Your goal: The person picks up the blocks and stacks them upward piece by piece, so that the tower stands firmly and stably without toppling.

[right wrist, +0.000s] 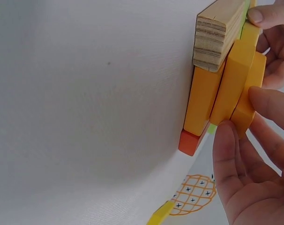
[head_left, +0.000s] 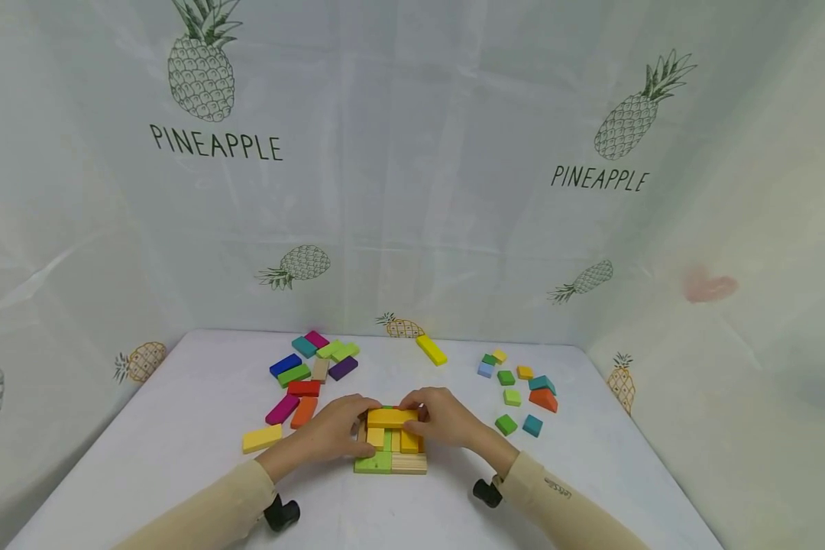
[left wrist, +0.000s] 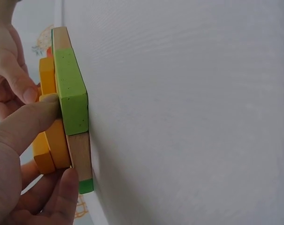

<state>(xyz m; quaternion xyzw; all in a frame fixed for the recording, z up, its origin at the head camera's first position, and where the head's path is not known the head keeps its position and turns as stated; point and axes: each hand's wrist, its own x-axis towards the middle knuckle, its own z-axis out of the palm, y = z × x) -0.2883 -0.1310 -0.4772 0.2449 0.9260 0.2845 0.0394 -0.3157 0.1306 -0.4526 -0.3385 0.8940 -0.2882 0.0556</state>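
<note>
In the head view both hands are at a flat, low stack of coloured wooden blocks point(head_left: 390, 463) near the table's front middle. Green, plain wood, orange and red blocks make its bottom layer. Two yellow blocks lie on that layer, and an orange-yellow block point(head_left: 392, 418) lies across their far part. My left hand point(head_left: 333, 429) holds the left yellow block point(left wrist: 57, 143), thumb at its near end and fingers at the far end. My right hand point(head_left: 447, 418) grips the crosswise block's right end, its thumb on the near side and fingertips at the far side.
Left of the stack lie loose long blocks, among them a red block point(head_left: 304, 388) and a yellow block point(head_left: 262, 438). Smaller blocks, including an orange-red block point(head_left: 543, 399), are scattered on the right. A yellow block point(head_left: 431, 350) lies at the back, before a pineapple-print curtain point(head_left: 412, 191).
</note>
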